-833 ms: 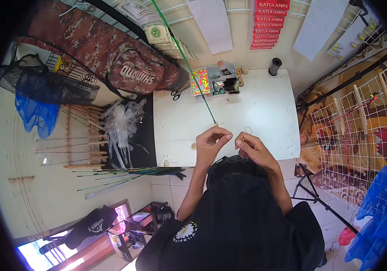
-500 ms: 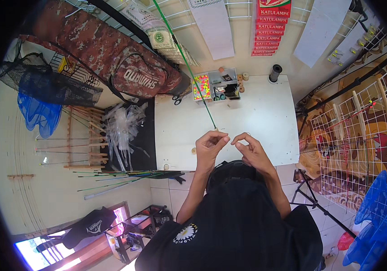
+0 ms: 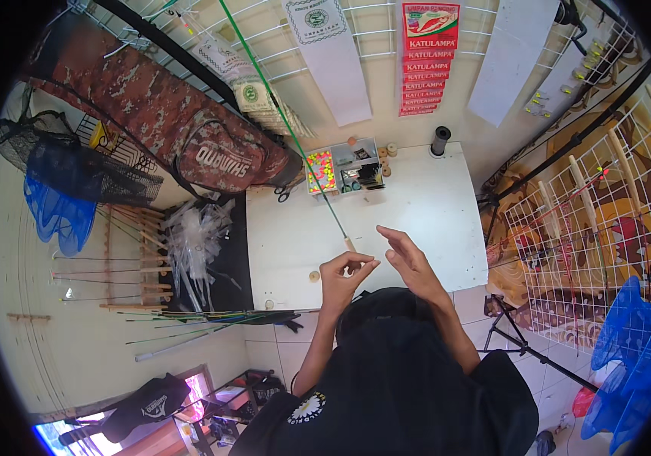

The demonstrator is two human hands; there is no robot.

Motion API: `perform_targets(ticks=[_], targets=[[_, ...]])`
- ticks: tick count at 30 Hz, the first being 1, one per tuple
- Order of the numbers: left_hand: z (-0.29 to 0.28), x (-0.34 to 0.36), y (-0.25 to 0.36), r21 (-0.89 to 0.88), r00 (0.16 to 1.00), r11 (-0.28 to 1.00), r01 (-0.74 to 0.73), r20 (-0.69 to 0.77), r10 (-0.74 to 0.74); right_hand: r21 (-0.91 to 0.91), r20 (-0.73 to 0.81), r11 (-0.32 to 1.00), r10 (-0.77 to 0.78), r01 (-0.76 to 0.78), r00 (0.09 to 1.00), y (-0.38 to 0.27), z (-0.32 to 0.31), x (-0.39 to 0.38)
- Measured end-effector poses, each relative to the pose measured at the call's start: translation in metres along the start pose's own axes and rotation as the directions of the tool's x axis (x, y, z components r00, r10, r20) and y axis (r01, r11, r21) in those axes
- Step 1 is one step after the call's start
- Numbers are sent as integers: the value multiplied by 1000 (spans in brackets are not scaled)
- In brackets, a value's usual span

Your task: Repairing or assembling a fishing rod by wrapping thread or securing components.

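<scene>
My left hand [image 3: 342,278] is closed in a pinch, thumb against fingertips, above the near part of the white table [image 3: 417,190]. Whatever sits in the pinch is too fine or too hidden to make out. Just beyond it ends a thin green fishing rod [image 3: 295,139] with a pale butt, slanting up to the upper left; I cannot tell whether the hand touches it. To the right, my right hand [image 3: 409,262] is open, its fingers stretched out and apart from the left hand, with nothing visible in it.
A divided tray [image 3: 375,150] with bright small beads and tools stands at the table's back, near scissors [image 3: 283,194] and a black cylinder [image 3: 440,142]. A camouflage rod bag [image 3: 189,129] leans at left. At right are a wire grid [image 3: 568,258] and blue nets [image 3: 629,365].
My right hand has uncurled from a bent-finger pose close to the left fingertips and now has its fingers straight. The left stays pinched. The whole view has shifted slightly.
</scene>
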State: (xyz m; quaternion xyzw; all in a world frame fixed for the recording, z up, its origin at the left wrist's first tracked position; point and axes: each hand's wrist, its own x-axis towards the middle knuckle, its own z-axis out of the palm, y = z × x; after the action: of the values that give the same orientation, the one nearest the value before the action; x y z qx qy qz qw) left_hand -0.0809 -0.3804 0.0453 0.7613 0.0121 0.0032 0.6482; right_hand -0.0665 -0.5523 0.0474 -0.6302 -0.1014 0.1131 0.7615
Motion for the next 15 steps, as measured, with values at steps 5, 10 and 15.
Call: perform_targets(ticks=[5, 10, 15], targets=[[3, -4, 1, 56, 999, 998, -31, -16, 32, 125, 98, 991, 35, -47, 995, -12, 7, -1], [-3, -5, 2, 59, 999, 998, -35, -1, 35, 98, 93, 986, 125, -134, 988, 9, 18, -2], [-12, -8, 5, 15, 999, 999, 41, -30, -40, 41, 77, 982, 181, -185, 980, 7, 23, -4]])
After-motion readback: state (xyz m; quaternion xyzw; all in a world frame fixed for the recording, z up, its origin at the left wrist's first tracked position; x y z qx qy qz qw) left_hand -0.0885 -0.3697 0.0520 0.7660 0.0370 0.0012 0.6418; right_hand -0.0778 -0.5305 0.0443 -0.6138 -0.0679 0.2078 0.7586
